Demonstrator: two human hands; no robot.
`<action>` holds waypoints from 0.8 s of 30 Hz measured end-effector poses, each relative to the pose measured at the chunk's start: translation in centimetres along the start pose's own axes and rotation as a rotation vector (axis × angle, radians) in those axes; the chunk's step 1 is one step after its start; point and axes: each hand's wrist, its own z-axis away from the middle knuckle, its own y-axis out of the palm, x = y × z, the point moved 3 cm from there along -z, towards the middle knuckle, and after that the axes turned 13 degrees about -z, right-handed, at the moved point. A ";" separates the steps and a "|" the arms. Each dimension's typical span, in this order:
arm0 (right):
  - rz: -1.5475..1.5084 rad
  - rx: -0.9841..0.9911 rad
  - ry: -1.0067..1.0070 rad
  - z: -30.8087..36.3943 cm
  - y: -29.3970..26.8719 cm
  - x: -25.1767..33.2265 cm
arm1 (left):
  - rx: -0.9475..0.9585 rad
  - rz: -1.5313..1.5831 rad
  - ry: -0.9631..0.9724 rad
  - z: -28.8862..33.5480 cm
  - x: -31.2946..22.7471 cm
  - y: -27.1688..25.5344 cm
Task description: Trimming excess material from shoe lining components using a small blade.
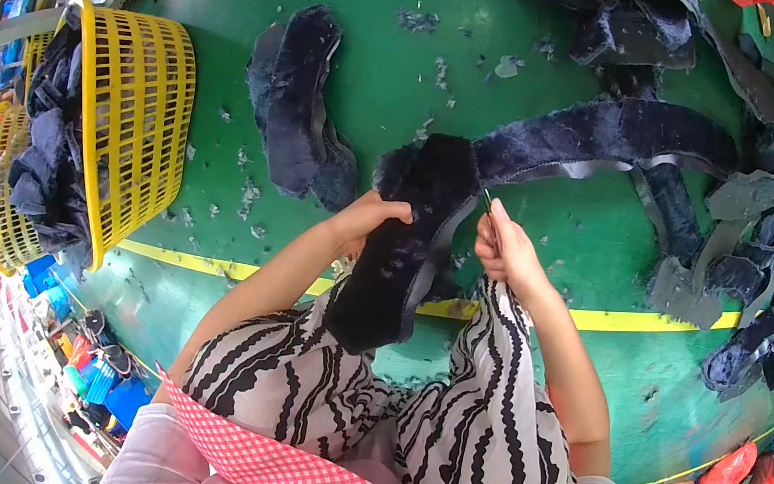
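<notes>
A dark navy, fur-like strip (407, 245) hangs across my lap, its pile side up. My left hand (373, 223) is closed on its left edge, with the thumb on top. In my right hand (511, 247) is a slim, dark pointed tool (488, 200), whose exact kind I cannot make out. Its tip points up toward the strip's right edge. A longer curved fur strip (606, 140) meets the held one near its upper end and stretches right; whether the two are joined, I cannot tell. Ahead on the left lies a folded fur strip (297, 106) on the floor.
At the left, a yellow slatted basket (148, 118) lies tipped, filled with dark fabric pieces (52, 148). Heaped fur pieces (762, 241) spread along the right, with more (633, 28) at the far side. Fluff and scraps (417, 21) dot the green floor (384, 69). A yellow line (602, 320) crosses it.
</notes>
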 end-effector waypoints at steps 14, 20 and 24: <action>1.652 -0.606 -1.129 -2.0 -1.9 4.4 | -0.354 -0.080 0.079 -1.7 0.8 -2.0; 1.046 -0.057 -1.269 -0.7 2.4 5.6 | -0.116 0.109 0.126 -0.5 -1.6 -1.5; 1.148 0.322 -1.027 1.2 7.1 -0.1 | 0.294 0.492 -0.019 0.9 -4.8 1.6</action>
